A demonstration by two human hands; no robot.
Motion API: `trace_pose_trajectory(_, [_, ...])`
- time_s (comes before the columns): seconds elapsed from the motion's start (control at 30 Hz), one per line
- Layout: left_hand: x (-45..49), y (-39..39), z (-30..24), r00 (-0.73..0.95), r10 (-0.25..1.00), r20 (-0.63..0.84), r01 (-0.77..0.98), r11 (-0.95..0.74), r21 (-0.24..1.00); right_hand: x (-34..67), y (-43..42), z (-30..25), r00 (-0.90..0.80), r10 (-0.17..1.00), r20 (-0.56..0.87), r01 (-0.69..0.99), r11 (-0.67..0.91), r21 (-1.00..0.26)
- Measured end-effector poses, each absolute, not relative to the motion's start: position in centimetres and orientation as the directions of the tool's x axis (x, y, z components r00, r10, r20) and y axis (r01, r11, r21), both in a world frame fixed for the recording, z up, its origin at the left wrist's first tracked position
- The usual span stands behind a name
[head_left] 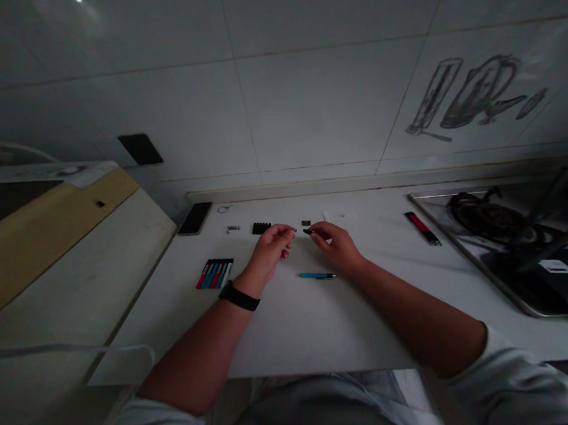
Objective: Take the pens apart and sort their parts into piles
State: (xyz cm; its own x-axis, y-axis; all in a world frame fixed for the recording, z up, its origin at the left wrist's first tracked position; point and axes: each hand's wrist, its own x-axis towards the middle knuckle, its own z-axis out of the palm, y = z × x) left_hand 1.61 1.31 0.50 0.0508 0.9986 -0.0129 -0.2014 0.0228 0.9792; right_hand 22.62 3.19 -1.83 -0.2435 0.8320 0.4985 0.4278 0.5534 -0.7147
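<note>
My left hand (272, 244), with a black band on its wrist, is closed in a pinch. A tiny greyish piece (295, 230) shows at its fingertips, too small to name. Opposite it, a small gap away, my right hand (334, 240) pinches a small black piece (307, 231). Both hands hover over the white tabletop (301, 333). Below them lies a blue pen (317, 276) with a black end. Just behind my left hand is a row of small black parts (260, 228). A small dark cluster (306, 223) sits behind the gap between the hands.
Left of my hands lie several coloured pen barrels (214, 273), a row of small metallic parts (233, 228) and a phone (195, 218). Thin white pieces (327, 216) lie behind my right hand. To the right are a red-and-black cutter (422, 228) and a metal-rimmed tray (480, 271) with dark items.
</note>
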Motion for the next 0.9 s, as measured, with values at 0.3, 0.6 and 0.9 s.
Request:
trace_pose_trajectory(0.3, [1.6, 1.1, 0.3, 0.001, 1.0, 0.016, -0.193, -0.016, 0.981, 22.4, 2.8, -1.9, -0.258, 0.814, 0.52, 0.403, 0.58, -0.708])
trace_pose_trajectory(0.6, [1.7, 1.2, -0.3, 0.083, 0.996, 0.033, -0.152, -0.02, 0.988, 22.3, 2.8, -1.9, -0.265, 0.81, 0.522, 0.422, 0.585, -0.693])
trace_pose_trajectory(0.9, [1.6, 1.4, -0.9, 0.108, 0.992, 0.072, -0.117, -0.059, 0.991, 22.4, 2.7, -1.9, -0.299, 0.772, 0.56, 0.42, 0.634, -0.649])
